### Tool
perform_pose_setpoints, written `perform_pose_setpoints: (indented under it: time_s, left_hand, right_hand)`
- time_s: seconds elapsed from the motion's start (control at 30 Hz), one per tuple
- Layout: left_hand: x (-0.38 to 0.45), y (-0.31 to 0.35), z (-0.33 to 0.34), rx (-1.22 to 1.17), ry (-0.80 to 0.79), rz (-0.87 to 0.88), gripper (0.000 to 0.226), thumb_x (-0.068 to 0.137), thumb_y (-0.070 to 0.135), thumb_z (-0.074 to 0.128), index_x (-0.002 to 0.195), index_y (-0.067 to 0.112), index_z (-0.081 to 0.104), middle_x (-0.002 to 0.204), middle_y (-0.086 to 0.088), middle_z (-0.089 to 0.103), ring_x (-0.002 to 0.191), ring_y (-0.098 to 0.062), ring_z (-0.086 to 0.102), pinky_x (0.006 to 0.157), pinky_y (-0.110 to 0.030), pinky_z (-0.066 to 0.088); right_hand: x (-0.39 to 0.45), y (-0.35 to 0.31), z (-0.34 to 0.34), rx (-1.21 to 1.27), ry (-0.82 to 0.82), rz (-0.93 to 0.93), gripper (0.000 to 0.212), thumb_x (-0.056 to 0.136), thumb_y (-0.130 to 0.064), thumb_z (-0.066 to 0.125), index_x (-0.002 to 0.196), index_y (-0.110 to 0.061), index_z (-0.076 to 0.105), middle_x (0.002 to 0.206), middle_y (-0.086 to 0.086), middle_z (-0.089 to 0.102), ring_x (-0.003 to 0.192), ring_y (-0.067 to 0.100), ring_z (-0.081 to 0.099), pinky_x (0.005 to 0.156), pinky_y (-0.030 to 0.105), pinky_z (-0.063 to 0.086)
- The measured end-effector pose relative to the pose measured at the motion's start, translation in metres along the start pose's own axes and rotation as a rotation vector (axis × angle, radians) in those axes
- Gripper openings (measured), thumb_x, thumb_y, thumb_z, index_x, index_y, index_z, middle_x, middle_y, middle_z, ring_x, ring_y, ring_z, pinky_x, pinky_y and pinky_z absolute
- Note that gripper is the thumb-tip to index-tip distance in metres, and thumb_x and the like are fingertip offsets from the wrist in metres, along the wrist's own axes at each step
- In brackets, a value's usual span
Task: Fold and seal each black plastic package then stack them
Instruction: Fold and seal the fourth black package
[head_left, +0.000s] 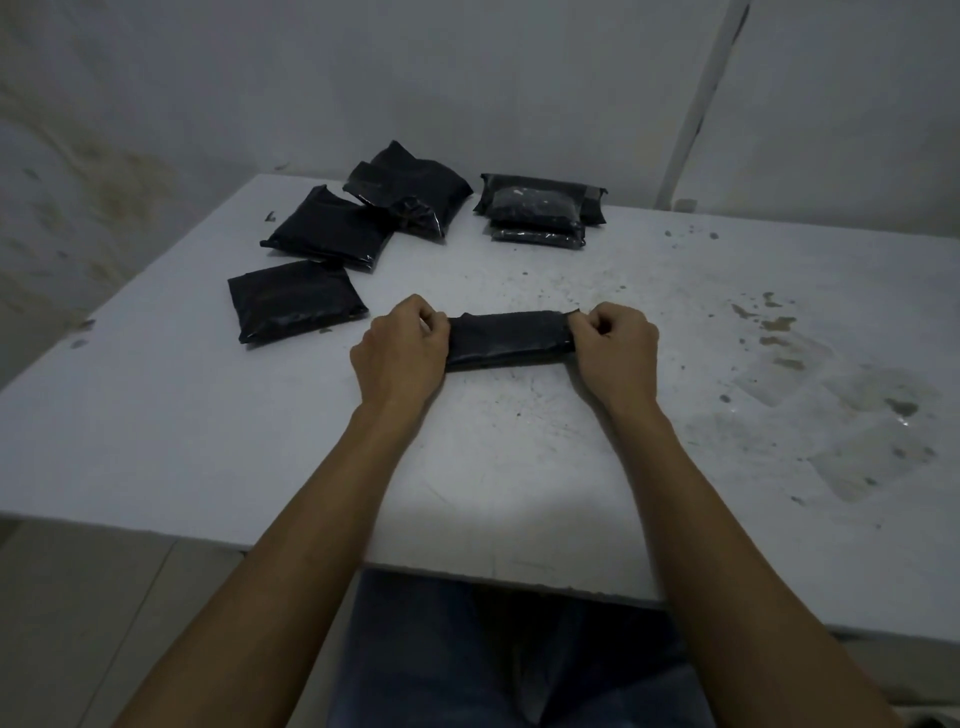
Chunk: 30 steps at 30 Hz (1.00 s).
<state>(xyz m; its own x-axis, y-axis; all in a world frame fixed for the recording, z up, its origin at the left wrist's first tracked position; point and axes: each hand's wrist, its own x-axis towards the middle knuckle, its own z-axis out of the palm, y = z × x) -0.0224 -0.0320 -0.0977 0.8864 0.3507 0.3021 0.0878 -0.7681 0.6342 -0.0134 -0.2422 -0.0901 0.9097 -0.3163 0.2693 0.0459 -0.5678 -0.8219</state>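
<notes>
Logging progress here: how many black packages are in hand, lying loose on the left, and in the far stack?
In hand: 1, the folded package, held by left hand and right hand
Loose packages: 3
Far stack: 3, apparently
Total: 7

Black pkgs (511, 339), white stained table (675, 322), blue jeans (441, 649).

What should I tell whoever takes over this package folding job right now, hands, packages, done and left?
Left hand and right hand each pinch an end of the folded package lying on the white table.
Folded stack sits far right of centre.
Four loose packages lie far left: one nearest, one behind, two overlapping at the back.
Left: finish sealing this one, stack it, then do the loose ones.
</notes>
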Motion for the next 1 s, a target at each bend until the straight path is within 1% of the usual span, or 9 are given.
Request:
perform_pose_setpoints:
  time_s: [0.17, 0.4, 0.53, 0.67, 0.73, 0.8, 0.9, 0.93, 1.0]
  left_hand:
    - [0.002, 0.000, -0.004, 0.038, -0.006, -0.019, 0.025, 0.101, 0.038, 0.052, 0.092, 0.020, 0.067, 0.086, 0.002, 0.068, 0.083, -0.021, 0.061, 0.075, -0.035, 0.038]
    - [0.006, 0.004, -0.011, 0.083, -0.061, -0.058, 0.025, 0.096, 0.038, 0.060, 0.083, 0.019, 0.070, 0.077, 0.004, 0.067, 0.077, -0.018, 0.060, 0.072, -0.033, 0.038]
    - [0.007, 0.002, -0.011, 0.119, -0.101, -0.052, 0.028, 0.094, 0.041, 0.061, 0.080, 0.019, 0.069, 0.077, 0.003, 0.066, 0.076, -0.020, 0.062, 0.072, -0.034, 0.040]
    - [0.010, 0.001, -0.012, 0.180, -0.127, -0.023, 0.028, 0.099, 0.040, 0.057, 0.088, 0.017, 0.068, 0.086, -0.001, 0.066, 0.084, -0.023, 0.063, 0.072, -0.036, 0.040]
    - [0.012, 0.002, -0.013, 0.184, -0.128, -0.007, 0.024, 0.101, 0.036, 0.057, 0.095, 0.015, 0.067, 0.091, -0.003, 0.067, 0.086, -0.024, 0.065, 0.072, -0.037, 0.044]
    - [0.013, 0.004, -0.016, 0.151, -0.048, 0.061, 0.016, 0.101, 0.031, 0.060, 0.106, 0.017, 0.064, 0.101, -0.002, 0.066, 0.089, -0.022, 0.065, 0.074, -0.037, 0.048]
    - [0.003, 0.020, -0.021, 0.081, 0.148, 0.281, 0.009, 0.102, 0.024, 0.061, 0.110, 0.020, 0.064, 0.107, 0.000, 0.061, 0.083, -0.014, 0.062, 0.070, -0.031, 0.047]
    - [-0.002, 0.029, -0.022, 0.080, 0.172, 0.350, 0.009, 0.103, 0.024, 0.060, 0.110, 0.020, 0.064, 0.105, 0.001, 0.060, 0.081, -0.013, 0.061, 0.069, -0.030, 0.048]
    - [-0.013, 0.043, -0.016, 0.125, 0.126, 0.411, 0.015, 0.104, 0.030, 0.056, 0.112, 0.020, 0.063, 0.105, 0.001, 0.059, 0.085, -0.015, 0.059, 0.071, -0.033, 0.050]
  right_hand:
    - [0.005, -0.001, -0.002, -0.095, -0.049, 0.038, 0.032, 0.089, -0.024, 0.063, 0.068, 0.000, 0.065, 0.058, 0.003, 0.055, 0.053, 0.014, 0.048, 0.051, 0.027, 0.038]
    - [0.009, -0.004, -0.002, -0.194, -0.067, 0.054, 0.030, 0.089, -0.026, 0.063, 0.064, -0.010, 0.062, 0.058, 0.002, 0.053, 0.052, 0.014, 0.048, 0.048, 0.025, 0.033]
    - [0.011, -0.006, -0.001, -0.241, -0.067, 0.049, 0.031, 0.090, -0.026, 0.065, 0.066, -0.008, 0.064, 0.059, 0.002, 0.055, 0.054, 0.015, 0.050, 0.048, 0.024, 0.032]
    - [0.009, -0.005, 0.000, -0.271, -0.064, 0.027, 0.034, 0.089, -0.027, 0.065, 0.059, -0.013, 0.056, 0.056, 0.000, 0.052, 0.054, 0.017, 0.052, 0.048, 0.025, 0.030]
    - [0.008, -0.005, 0.000, -0.271, -0.066, 0.016, 0.035, 0.088, -0.026, 0.066, 0.058, -0.013, 0.056, 0.055, 0.000, 0.052, 0.054, 0.018, 0.053, 0.049, 0.026, 0.033]
    - [0.007, -0.004, 0.001, -0.280, -0.068, 0.012, 0.034, 0.088, -0.025, 0.066, 0.058, -0.013, 0.057, 0.056, 0.000, 0.053, 0.056, 0.019, 0.055, 0.051, 0.027, 0.036]
    - [0.006, -0.004, 0.002, -0.302, -0.063, 0.009, 0.032, 0.087, -0.024, 0.065, 0.058, -0.011, 0.059, 0.056, 0.001, 0.054, 0.055, 0.018, 0.054, 0.050, 0.026, 0.035]
    - [0.006, -0.004, 0.002, -0.303, -0.065, 0.008, 0.032, 0.087, -0.024, 0.065, 0.059, -0.009, 0.061, 0.056, 0.001, 0.054, 0.055, 0.018, 0.054, 0.049, 0.026, 0.035]
    - [0.006, -0.005, 0.002, -0.305, -0.072, 0.010, 0.032, 0.087, -0.024, 0.065, 0.061, -0.006, 0.064, 0.057, 0.003, 0.055, 0.056, 0.020, 0.056, 0.049, 0.025, 0.035]
